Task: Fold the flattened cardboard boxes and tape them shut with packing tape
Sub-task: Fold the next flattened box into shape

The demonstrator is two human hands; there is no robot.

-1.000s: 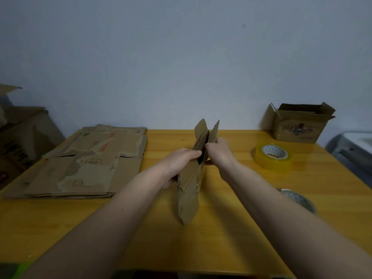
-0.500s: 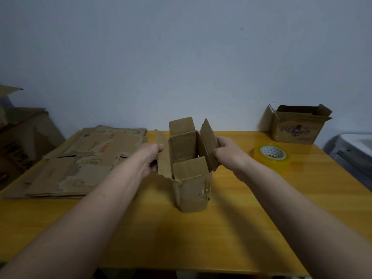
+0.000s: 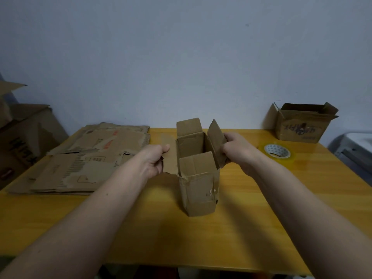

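Note:
A small brown cardboard box point(image 3: 199, 190) stands upright in the middle of the wooden table point(image 3: 231, 238), opened into a square tube with its top flaps up. My left hand point(image 3: 154, 160) pinches the left flap. My right hand point(image 3: 237, 150) grips the right flap. A stack of flattened cardboard boxes point(image 3: 84, 160) lies on the table's left side. A roll of yellowish packing tape point(image 3: 277, 152) lies flat to the right of my right hand.
An opened cardboard box point(image 3: 302, 127) sits at the table's far right corner against the wall. Larger cardboard boxes point(image 3: 22, 137) stand off the table's left edge. A grey-white object point(image 3: 354, 146) sits beyond the right edge.
The box went from nearly flat, pressed between both hands, to an open square tube. My hands have spread apart, each holding a side flap.

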